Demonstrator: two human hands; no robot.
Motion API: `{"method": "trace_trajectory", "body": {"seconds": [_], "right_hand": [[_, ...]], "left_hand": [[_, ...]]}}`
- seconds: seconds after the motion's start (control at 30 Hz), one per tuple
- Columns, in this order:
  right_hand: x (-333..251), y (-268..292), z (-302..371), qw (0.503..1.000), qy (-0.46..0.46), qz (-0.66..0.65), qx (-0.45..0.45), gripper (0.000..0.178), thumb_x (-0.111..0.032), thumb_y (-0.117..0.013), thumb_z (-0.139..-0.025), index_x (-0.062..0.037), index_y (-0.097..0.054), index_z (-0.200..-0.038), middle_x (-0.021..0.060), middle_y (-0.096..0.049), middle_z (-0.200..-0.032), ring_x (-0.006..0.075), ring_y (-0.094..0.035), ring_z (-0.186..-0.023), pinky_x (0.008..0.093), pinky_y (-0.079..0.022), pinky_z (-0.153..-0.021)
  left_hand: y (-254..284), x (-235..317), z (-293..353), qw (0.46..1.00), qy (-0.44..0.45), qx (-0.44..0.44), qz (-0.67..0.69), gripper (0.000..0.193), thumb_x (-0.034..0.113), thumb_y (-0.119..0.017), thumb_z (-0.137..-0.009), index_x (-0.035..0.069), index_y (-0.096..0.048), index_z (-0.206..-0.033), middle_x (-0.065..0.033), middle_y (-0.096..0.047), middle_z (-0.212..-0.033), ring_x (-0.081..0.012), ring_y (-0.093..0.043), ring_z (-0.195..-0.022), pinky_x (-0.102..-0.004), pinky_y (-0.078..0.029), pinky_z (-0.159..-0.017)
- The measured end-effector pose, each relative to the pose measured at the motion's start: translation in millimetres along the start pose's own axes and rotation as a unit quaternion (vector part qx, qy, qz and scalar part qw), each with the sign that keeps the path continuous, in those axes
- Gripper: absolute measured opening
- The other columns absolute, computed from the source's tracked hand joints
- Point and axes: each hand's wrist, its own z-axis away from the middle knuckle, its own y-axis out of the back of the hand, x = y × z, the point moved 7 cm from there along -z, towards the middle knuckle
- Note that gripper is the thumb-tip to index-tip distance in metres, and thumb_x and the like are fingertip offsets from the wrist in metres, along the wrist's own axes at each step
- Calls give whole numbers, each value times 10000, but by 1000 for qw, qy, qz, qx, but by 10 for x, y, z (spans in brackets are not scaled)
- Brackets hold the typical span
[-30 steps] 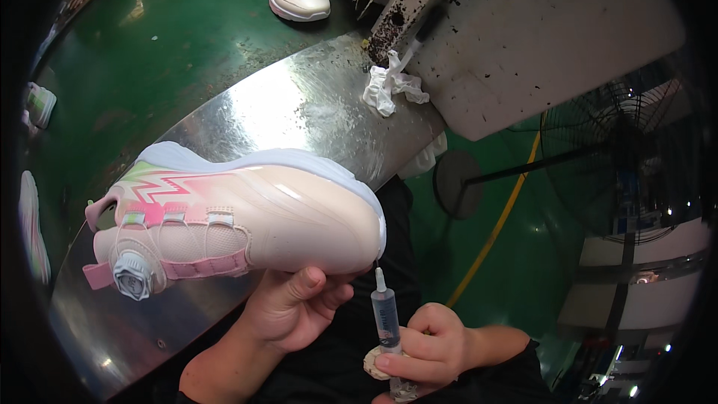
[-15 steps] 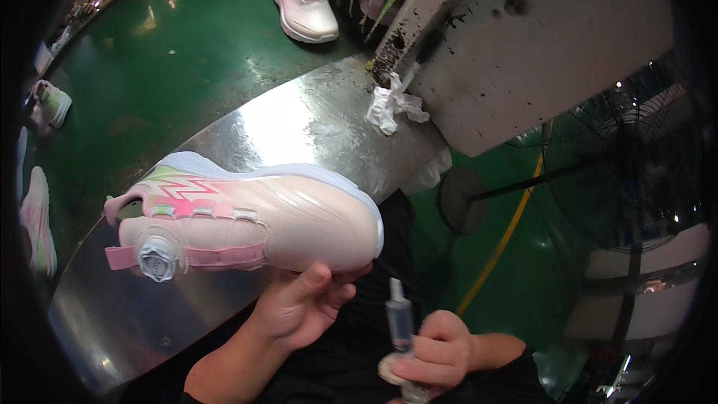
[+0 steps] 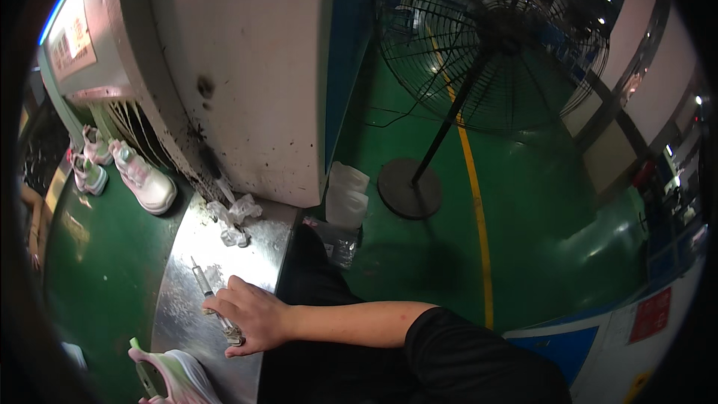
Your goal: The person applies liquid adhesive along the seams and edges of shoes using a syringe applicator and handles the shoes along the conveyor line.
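Observation:
My right hand reaches left across my lap to the bare metal ledge. Its fingers are closed around the lower part of a clear syringe. The syringe's narrow tip points up and away over the metal surface; whether it touches the metal I cannot tell. At the bottom edge lies a pale sneaker with green and pink parts, cut off by the frame. My left hand is out of view, so its hold on that shoe is hidden.
Crumpled white tissue lies on the metal ledge beside a grey machine housing. Further sneakers stand on the green surface. A black pedestal fan and white plastic bags are on the floor to the right.
The view has swung to the right. My right hand has moved with the syringe from my lap to over the metal ledge. The sneaker now shows only partly, and my left hand has left view.

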Motion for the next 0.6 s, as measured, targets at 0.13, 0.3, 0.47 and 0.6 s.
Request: {"method": "trace_trajectory", "body": {"seconds": [0.13, 0.3, 0.47, 0.6], "right_hand": [[179, -139, -9, 997, -68, 2, -22, 849, -591, -668, -729, -41, -367, -1301, 132, -466, -1042, 295, -400, -903, 407, -393, -850], [-4, -301, -265, 997, -59, -25, -51, 855, -593, -677, -718, -43, -368, -1294, 141, -483, -1056, 301, -422, -946, 398, -391, -884], [170, -181, -70, 998, -66, -2, -10, 883, -558, -730, -665, -35, -373, -1281, 145, -487, -1048, 315, -442, -952, 399, -394, -891], [85, -166, -16, 997, -68, 4, -21, 893, -532, -763, -628, -30, -388, -1264, 142, -484, -1027, 312, -450, -955, 407, -398, -870]], "left_hand": [[174, 281, -312, 997, -68, -6, -22, 454, 207, -493, -914, 36, -465, -1334, -129, -563, -1262, -303, -546, -1135, -419, -455, -940], [-1275, 1635, -1786, 977, -182, -99, 52, 487, 249, -446, -991, -48, -354, -1365, -197, -458, -1338, -301, -473, -1233, -352, -423, -1020], [-1798, 1271, -2138, 969, -175, -104, -140, 520, 302, -432, -996, -29, -350, -1388, -192, -399, -1415, -286, -471, -1244, -336, -395, -1047], [-1328, 1206, -1625, 954, -214, -39, -207, 304, 220, -500, -934, 8, -544, -1148, -128, -618, -1094, -292, -584, -1029, -404, -499, -859]]}}
